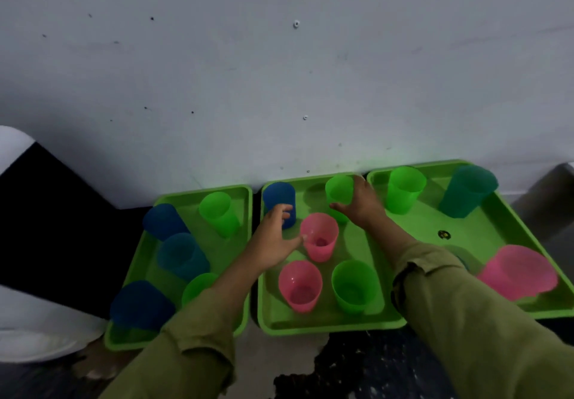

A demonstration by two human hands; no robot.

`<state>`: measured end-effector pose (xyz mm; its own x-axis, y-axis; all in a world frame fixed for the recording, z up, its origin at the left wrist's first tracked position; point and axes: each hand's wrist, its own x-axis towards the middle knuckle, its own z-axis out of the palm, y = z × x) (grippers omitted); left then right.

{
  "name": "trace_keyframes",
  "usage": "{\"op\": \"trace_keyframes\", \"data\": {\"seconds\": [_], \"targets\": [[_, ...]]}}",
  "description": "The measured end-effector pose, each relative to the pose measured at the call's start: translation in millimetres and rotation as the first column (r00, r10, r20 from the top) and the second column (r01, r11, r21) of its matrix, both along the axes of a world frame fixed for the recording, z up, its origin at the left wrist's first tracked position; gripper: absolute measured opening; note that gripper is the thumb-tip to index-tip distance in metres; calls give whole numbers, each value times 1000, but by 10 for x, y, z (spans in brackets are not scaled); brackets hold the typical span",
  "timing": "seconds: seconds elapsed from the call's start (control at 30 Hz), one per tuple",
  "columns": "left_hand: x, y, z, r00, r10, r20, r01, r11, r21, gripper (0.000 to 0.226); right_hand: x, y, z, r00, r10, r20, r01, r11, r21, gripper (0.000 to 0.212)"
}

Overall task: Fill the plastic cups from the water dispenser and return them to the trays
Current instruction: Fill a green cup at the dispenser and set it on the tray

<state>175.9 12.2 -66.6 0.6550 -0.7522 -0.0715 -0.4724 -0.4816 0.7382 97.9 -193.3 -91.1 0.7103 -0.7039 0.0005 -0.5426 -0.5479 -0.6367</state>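
The middle green plastic tray sits on a dark speckled desk against a pale wall. On that tray the right hand grasps a green plastic cup; the left hand is released.

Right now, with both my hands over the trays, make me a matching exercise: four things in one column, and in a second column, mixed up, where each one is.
Column one
1. blue cup on the middle tray
2. teal cup on the right tray
3. pink cup on the right tray
4. right hand

Column two
A. near side of its tray
B. gripping a green cup
C. far left corner of its tray
D. far right corner of its tray

Pairs: 1-C, 2-D, 3-A, 4-B
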Motion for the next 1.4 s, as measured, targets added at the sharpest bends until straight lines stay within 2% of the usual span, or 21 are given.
{"op": "trace_keyframes", "data": {"seconds": [0.27, 0.43, 0.67, 0.8, 0.93, 1.1, 1.4], "targets": [[69, 149, 32, 999, 21, -35, -23, 998, -51, 66, 51, 69, 137, 995, -54, 87, 56, 998, -18, 77], [39, 215, 158, 983, 99, -155, -129, 972, -198, 66, 56, 317, 545, 982, 54, 181, -33, 993, -114, 82], [37, 601, 374, 979, 98, -180, -155, 930, -333, 81, 41, 1048, 1127, 943, 149, 297, -110, 983, -145, 81], [128, 1044, 501, 993, 101, -62, -117, 916, -385, 87, 52, 1686, 1325, 926, 167, 337, -139, 985, -106, 79], [286, 1600, 550, 994, 107, 12, -91, 896, -434, 81, 148, 2399, 1376, 925, 210, 316, -188, 977, -100, 81], [542, 2408, 550, 996, 84, -9, -77, 857, -510, 67, 415, 3344, 1286, 909, 232, 347, -212, 973, -96, 82], [1029, 4061, 196, 998, 52, -23, -57, 886, -460, 73, 1066, 4869, 994, 895, 190, 404, -241, 967, 81, 75]]}}
